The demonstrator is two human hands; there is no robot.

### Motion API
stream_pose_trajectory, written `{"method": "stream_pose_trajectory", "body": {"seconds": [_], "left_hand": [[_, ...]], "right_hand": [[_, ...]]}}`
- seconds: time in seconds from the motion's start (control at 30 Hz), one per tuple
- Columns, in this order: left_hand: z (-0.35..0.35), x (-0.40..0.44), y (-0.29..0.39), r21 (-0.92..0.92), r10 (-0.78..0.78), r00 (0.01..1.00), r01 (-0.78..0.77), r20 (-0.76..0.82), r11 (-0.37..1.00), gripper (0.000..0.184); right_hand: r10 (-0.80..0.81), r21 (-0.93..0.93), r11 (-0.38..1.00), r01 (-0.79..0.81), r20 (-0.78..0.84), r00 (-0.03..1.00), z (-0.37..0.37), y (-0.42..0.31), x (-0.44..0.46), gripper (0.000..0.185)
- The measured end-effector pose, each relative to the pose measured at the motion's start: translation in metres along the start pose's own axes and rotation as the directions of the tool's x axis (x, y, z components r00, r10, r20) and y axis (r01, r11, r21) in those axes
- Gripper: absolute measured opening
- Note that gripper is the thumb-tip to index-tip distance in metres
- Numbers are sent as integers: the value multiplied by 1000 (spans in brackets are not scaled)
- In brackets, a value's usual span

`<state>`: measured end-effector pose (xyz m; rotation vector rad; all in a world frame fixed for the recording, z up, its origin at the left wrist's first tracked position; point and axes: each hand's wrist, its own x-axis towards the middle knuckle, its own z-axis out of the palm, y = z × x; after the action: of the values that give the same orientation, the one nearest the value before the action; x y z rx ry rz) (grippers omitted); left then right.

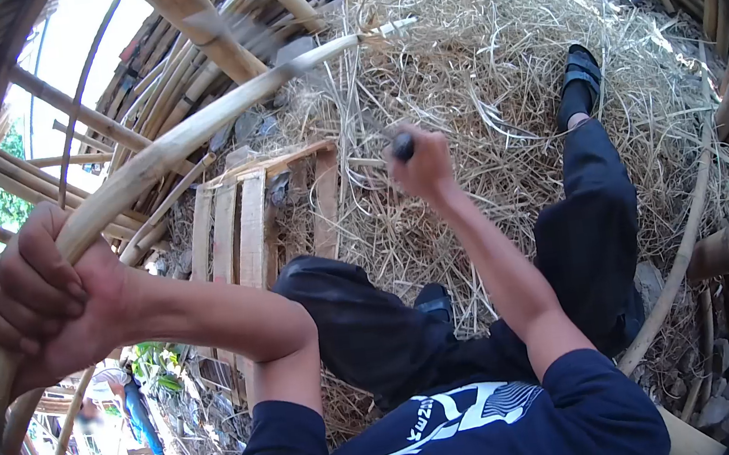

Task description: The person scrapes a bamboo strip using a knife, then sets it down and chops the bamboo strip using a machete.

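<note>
My left hand (59, 297) is wrapped round a long pale wooden pole (156, 158), which slants from the lower left up to the top middle. The pole's far end is frayed. My right hand (425, 165) is closed round a dark handle (403, 145), over the straw to the right of the pole. A grey blurred shape (241, 33) shows near the upper part of the pole; whether it belongs to the handle I cannot tell.
Dry straw and shavings (471, 60) cover the ground. A slatted wooden pallet (250, 223) lies in front of my knee. Bamboo poles (199, 25) are stacked and leaning at the upper left. Another long pole (682, 257) lies at the right. A person (138, 419) is at the lower left.
</note>
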<state>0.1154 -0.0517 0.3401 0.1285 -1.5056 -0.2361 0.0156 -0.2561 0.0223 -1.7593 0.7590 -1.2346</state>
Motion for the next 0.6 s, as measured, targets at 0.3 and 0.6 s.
{"method": "stream_pose_trajectory", "body": {"seconds": [0.3, 0.6], "left_hand": [[-9, -7, -5, -80, -26, 999, 28, 27, 996, 59], [19, 51, 42, 34, 75, 996, -76, 39, 997, 60]], "right_hand": [[558, 196, 763, -616, 281, 781, -18, 41, 18, 15], [475, -65, 879, -473, 204, 856, -44, -50, 1, 23]]}}
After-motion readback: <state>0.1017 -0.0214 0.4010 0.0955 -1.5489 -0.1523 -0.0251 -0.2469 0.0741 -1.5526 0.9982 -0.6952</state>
